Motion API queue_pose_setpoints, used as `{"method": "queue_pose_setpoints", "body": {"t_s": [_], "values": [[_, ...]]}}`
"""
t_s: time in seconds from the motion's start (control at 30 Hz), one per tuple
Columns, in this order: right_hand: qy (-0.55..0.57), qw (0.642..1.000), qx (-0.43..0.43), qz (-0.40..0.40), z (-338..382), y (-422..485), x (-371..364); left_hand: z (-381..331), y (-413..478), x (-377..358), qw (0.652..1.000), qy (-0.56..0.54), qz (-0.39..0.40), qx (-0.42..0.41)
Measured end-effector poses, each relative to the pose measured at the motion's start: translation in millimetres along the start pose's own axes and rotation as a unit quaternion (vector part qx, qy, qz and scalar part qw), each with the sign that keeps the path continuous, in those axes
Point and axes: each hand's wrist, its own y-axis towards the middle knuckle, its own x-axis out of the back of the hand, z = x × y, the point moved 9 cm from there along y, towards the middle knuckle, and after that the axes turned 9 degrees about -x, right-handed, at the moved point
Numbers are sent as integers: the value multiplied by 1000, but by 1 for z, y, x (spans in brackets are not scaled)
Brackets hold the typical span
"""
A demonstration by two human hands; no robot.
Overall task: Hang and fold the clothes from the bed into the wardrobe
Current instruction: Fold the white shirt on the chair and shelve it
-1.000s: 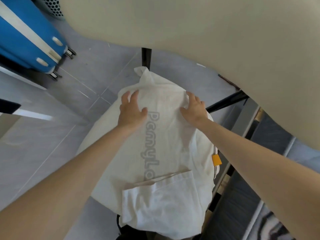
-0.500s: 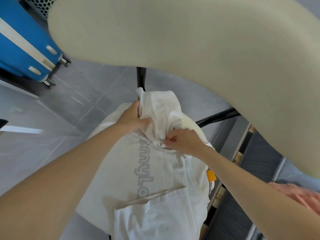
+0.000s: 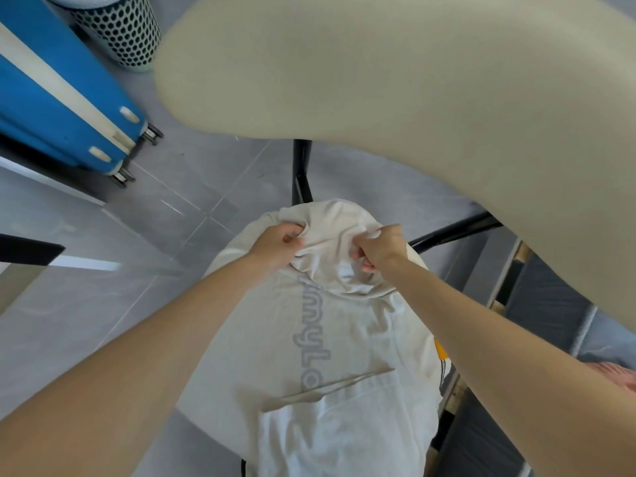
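A white T-shirt (image 3: 323,346) with grey lettering lies spread over a round seat in front of me. Its far end is folded back toward me into a bunched flap. My left hand (image 3: 277,244) grips the left side of that flap, fingers curled into the cloth. My right hand (image 3: 377,249) pinches the right side of the same flap. A small orange tag (image 3: 441,351) shows at the shirt's right edge. The seat under the shirt is almost wholly hidden.
A large beige padded surface (image 3: 395,80) overhangs the top and right. Black legs (image 3: 301,173) stand beyond the shirt on grey floor tiles. A blue suitcase (image 3: 58,94) and a perforated bin (image 3: 120,29) stand at far left. Pink cloth (image 3: 619,375) lies at right.
My hands went from lying flat on the shirt's far end to gripping it and folding it back toward me. The fold has come closer to me since half a second ago.
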Motion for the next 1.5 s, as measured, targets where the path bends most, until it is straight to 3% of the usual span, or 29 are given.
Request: {"method": "queue_pose_setpoints", "body": {"t_s": [0.17,0.23,0.33,0.4,0.47,0.53,0.63,0.7,0.77,0.9,1.03,1.1,1.23,1.37,1.5], "values": [[17,993,-46,106,-8,-9,-8,-8,-4,-8,997,-54,11,47],[10,993,-43,113,-4,-13,-3,-10,-2,-3,995,-88,-21,53],[-56,996,72,5,17,-16,22,-8,-1,10,979,-166,-91,72],[-70,980,177,-57,33,-24,35,-8,-1,17,967,-218,-111,77],[-44,970,234,-42,38,-31,36,-7,-4,19,957,-255,-106,93],[-21,979,203,16,34,-30,28,-4,-9,17,949,-279,-75,128],[2,987,83,135,18,-26,9,7,-19,14,941,-278,-29,188],[26,971,24,236,10,-30,-5,9,-21,17,967,-201,-6,157],[22,962,6,272,10,-34,-10,4,-20,20,981,-164,-15,99],[3,989,106,106,41,-31,16,-22,-23,40,975,-195,-104,-2],[-42,966,254,-19,73,-58,40,-55,-33,56,975,-126,-142,-116],[-4,956,286,-61,75,-73,52,-60,-39,60,968,-121,-162,-148],[84,953,282,-70,42,-91,65,-50,-64,49,962,-96,-178,-182],[21,961,268,-64,-32,-103,63,-4,-103,10,980,-82,-109,-147],[-33,990,134,-15,-125,-85,46,52,-139,-31,998,-33,1,-55]]}}
